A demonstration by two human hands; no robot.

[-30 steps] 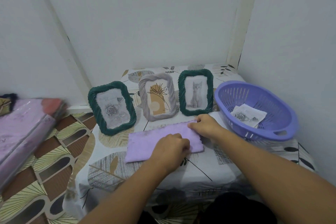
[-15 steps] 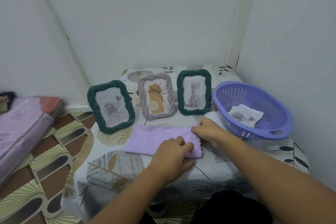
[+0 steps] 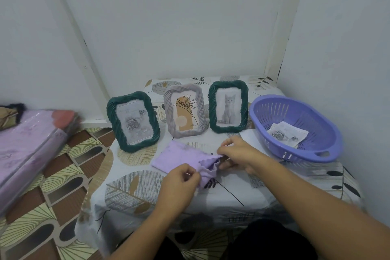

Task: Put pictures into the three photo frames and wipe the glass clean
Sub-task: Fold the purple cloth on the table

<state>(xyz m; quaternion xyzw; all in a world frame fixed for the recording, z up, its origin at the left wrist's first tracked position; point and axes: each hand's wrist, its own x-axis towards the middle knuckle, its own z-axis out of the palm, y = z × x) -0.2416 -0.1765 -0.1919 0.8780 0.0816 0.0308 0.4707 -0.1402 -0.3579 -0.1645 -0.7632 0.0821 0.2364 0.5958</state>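
A small table (image 3: 263, 192) under a leaf-printed cloth fills the corner between two pale walls. Off its left edge, on the patterned floor (image 3: 52, 207), lies a plastic-wrapped lilac bundle (image 3: 27, 150). Near the table's right edge sits a purple slotted basket (image 3: 316, 150) holding a loose print of roses (image 3: 287, 134). Toward the back edge three photo frames stand upright in a row, each with a picture in it: a dark green frame with a rose picture (image 3: 133, 121) at the left, a grey frame with a line-drawn flower (image 3: 185, 113) in the middle, and a dark green frame with a kitten picture (image 3: 228, 106) on the right, just beside the basket. In front of the frames a lilac cloth (image 3: 179, 157) lies on the table, its left part flat and its right end lifted and bunched. The left hand (image 3: 179, 186) pinches the near part of that raised end between thumb and curled fingers. The right hand (image 3: 238, 156) pinches the far part, its other fingers loosely curled.
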